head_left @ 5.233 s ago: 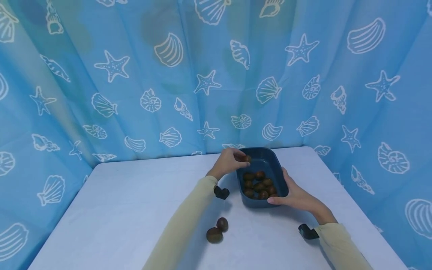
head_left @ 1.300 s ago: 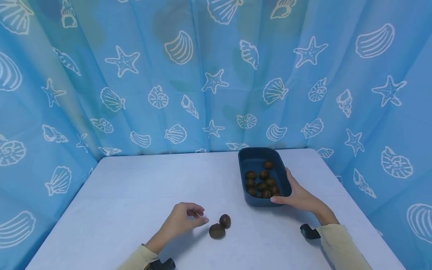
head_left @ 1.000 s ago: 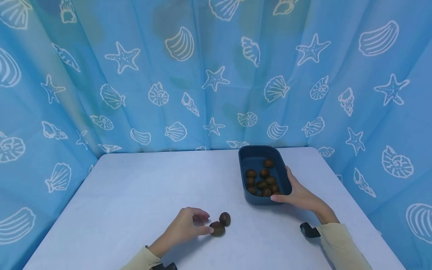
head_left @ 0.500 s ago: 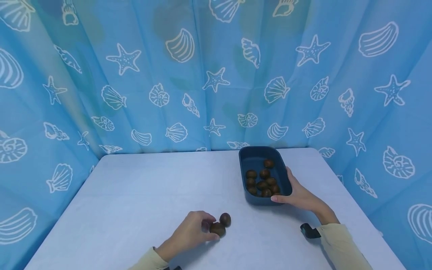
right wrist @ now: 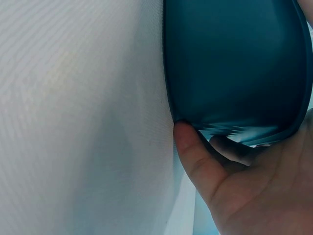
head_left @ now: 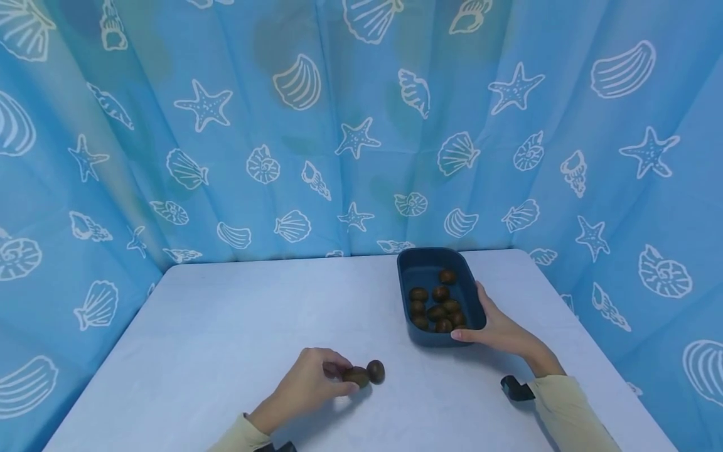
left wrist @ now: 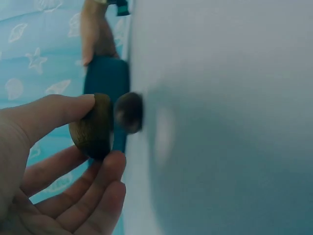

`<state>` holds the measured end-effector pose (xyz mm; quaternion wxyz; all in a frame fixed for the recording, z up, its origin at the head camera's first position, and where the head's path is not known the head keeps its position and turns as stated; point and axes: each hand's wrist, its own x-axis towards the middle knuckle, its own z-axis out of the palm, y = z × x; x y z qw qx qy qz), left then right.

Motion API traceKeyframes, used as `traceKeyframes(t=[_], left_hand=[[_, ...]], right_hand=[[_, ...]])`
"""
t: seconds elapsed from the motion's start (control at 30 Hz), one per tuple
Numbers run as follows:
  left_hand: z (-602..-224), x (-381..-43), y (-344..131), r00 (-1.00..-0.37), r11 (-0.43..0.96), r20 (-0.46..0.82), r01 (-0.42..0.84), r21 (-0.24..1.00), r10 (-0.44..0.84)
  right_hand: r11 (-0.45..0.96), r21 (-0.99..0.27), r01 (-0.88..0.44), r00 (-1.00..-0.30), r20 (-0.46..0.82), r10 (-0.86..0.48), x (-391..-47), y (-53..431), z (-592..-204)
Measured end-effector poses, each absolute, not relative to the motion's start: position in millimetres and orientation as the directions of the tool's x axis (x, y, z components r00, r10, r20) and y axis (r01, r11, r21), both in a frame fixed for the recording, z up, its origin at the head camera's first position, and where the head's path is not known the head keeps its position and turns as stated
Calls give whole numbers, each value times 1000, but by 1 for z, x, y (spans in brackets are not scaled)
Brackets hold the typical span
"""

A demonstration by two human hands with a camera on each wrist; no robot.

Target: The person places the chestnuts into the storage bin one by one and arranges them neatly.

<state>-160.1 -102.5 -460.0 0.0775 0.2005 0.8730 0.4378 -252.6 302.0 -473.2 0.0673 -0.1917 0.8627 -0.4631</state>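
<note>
My left hand (head_left: 309,384) pinches a brown oval kiwi (head_left: 356,376) between thumb and fingertips, just over the tabletop. In the left wrist view the thumb presses one side of this kiwi (left wrist: 93,128), with the fingers on the opposite side. A second kiwi (head_left: 375,371) lies close to its right. My right hand (head_left: 499,328) grips the near right corner of a dark blue rectangular box (head_left: 426,257), thumb at the near side. In the right wrist view the box (right wrist: 234,63) fills the upper right. Several kiwis (head_left: 437,312) lie inside, mostly towards its near end.
The table (head_left: 243,314) has a white cloth. A blue curtain (head_left: 237,188) with shell and starfish prints hangs along its back and sides. A black wrist camera (head_left: 516,388) sits beside the right sleeve.
My left hand, earlier at the box with a kiwi, has come back to the two kiwis on the table and taken the nearer one, shifting it slightly left. The right hand stays on the box.
</note>
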Motion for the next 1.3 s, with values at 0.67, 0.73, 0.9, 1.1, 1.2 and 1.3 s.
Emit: traceKeyframes(t=[0.67, 0.73, 0.9, 1.1, 1.2, 1.3], left_hand=[[-421, -218, -96, -942, 504, 211, 319, 803, 261], [-421, -225, -91, -941, 486, 218, 321, 813, 258], [-419, -240, -75, -941, 436, 225, 318, 842, 252], [-411, -258, -54, -928, 425, 257, 355, 833, 270], [-407, -266, -43, -922, 416, 266, 367, 832, 281], [-404, -274, -33, -917, 403, 267, 374, 836, 296]], right_hand=[[483, -829, -281, -914, 77, -399, -254, 300, -476], [482, -828, -287, -913, 84, -398, -254, 300, -476], [453, -840, -299, -907, 103, -407, -255, 300, -478], [427, -853, -298, -903, 106, -417, -254, 301, -478], [421, -855, -303, -900, 111, -422, -255, 301, -477], [430, -852, -300, -900, 104, -422, -255, 301, -476]])
